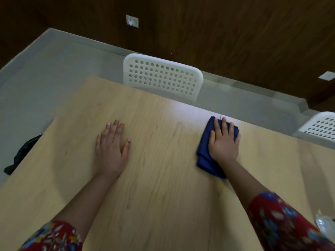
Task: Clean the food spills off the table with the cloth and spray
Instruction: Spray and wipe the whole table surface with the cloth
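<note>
The fingers (216, 126) of the right hand (223, 142) lie straight and slightly spread, flat on top of the dark blue cloth (204, 154); we see no finger curled round it, so the hand presses the cloth down rather than gripping it. The cloth is folded and lies on the table (163, 169) near its far edge, towards the right; its blue folds show beyond the fingertips, to the left of the palm and beneath the wrist, and its outline is a little blurred.

The fingers (113, 127) of the left hand (112, 144) are straight too, close together, with the thumb held out to the side; the palm rests flat on the bare pale wood, well apart from the cloth and holding nothing.

Both forearms reach in from the near edge; each ends in a red flowered sleeve (282, 223). At the lower right corner, just beside the right sleeve, we make out a clear object (324, 221); it is too blurred and cropped for us to tell what it is.

Beyond the table stands a white perforated chair (163, 77); a second white chair (320, 127) shows at the right edge; a dark bag (23, 153) lies beside the table's left side on the grey floor; a white wall socket (132, 21) sits on the dark wood wall.
</note>
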